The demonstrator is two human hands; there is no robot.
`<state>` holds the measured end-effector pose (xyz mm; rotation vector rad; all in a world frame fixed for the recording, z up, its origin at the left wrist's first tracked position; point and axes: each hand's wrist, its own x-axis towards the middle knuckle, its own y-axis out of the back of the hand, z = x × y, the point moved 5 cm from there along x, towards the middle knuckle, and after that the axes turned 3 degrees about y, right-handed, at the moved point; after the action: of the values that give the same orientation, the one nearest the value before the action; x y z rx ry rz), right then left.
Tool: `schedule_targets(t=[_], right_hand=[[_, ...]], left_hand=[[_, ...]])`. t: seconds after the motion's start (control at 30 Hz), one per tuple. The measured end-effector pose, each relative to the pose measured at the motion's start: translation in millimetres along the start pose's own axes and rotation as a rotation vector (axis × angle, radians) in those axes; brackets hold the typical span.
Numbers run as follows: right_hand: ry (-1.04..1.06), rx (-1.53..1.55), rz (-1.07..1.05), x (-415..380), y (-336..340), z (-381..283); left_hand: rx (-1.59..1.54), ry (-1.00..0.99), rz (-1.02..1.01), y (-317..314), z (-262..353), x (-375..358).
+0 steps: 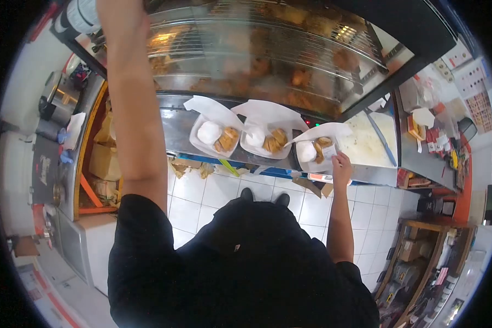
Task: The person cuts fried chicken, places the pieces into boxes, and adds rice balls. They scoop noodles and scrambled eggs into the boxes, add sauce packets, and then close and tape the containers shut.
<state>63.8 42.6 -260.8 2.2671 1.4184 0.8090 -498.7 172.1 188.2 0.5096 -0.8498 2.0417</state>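
Three white boxes lined with paper stand in a row on the steel counter: a left box [199, 143], a middle box [250, 148] and a right box [306, 164]. Each holds a white mound of rice and browned, cut pieces of food. At the right box's edge, my right hand [341, 167] has its fingers closed round a small white packet [329, 151], over the food. My left arm reaches up past the glass case at the upper left; my left hand [120, 4] is mostly cut off by the frame's top, its fingers hidden.
A glass display case [257, 60] with food on racks stands behind the boxes. Right of them, a knife [381, 139] lies on a white cutting board [361, 136]. A wooden shelf [410, 262] stands at the lower right, and a cooker [60, 98] at the left.
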Motion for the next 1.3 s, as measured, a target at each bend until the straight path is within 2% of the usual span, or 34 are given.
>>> schedule_targets(t=[0.07,0.13,0.2,0.23,0.27,0.3,0.33,0.4,0.47,0.53,0.63,0.7,0.73,0.8,0.9,1.0,1.1,1.13,1.2,1.23,1.3], right_hand=[[0.006,0.067,0.057,-4,-3,-4],[-0.057,0.028,0.102,-9,1,-12],[-0.098,0.014,0.201,-17,6,-16],[-0.131,0.015,0.222,-19,6,-13],[-0.166,0.016,0.245,-23,7,-9],[-0.203,0.015,0.268,-30,8,-5],[-0.234,0.021,0.259,-32,6,0],[-0.292,0.035,0.234,-32,-1,12],[-0.254,-0.044,0.213,-26,-8,20],[-0.209,-0.12,0.186,-21,-15,25],[-0.328,-0.197,0.217,-21,-16,35],[-0.337,-0.284,0.085,-26,-18,31],[-0.343,-0.327,0.019,-31,-20,28],[-0.369,-0.254,0.053,-42,-26,29],[-0.454,-0.155,0.035,-53,-34,43],[-0.474,-0.142,0.039,-59,-33,47],[-0.448,-0.154,0.079,-61,-30,40],[-0.44,-0.157,0.092,-63,-29,38],[-0.546,0.016,0.073,-70,-36,49],[-0.599,0.103,0.067,-75,-39,54],[-0.747,0.566,0.082,-84,-47,40]], left_hand=[[0.014,-0.037,-0.09,25,-13,-16],[0.124,-0.068,-0.036,22,4,-85],[0.242,0.099,-0.184,44,-20,-144],[0.313,0.257,-0.192,65,-46,-181],[0.459,0.295,-0.263,94,-85,-214],[0.708,0.258,-0.424,100,-96,-243],[0.652,0.342,-0.436,118,-124,-277],[0.86,0.497,-0.591,142,-164,-330],[0.967,0.53,-0.572,162,-201,-360],[1.08,0.497,-0.545,173,-215,-372],[1.197,0.337,-0.475,165,-210,-370],[1.212,0.221,-0.397,150,-186,-363],[1.203,0.256,-0.448,148,-185,-366],[1.183,0.328,-0.551,147,-183,-375],[1.091,0.109,-0.574,147,-188,-395],[0.924,0.18,-0.584,142,-199,-404],[1.056,0.066,-0.761,118,-196,-406],[1.064,0.099,-0.704,113,-201,-408],[1.076,0.165,-0.599,100,-215,-407],[1.168,0.246,-0.636,97,-226,-406],[1.346,0.405,-0.713,86,-245,-403]])
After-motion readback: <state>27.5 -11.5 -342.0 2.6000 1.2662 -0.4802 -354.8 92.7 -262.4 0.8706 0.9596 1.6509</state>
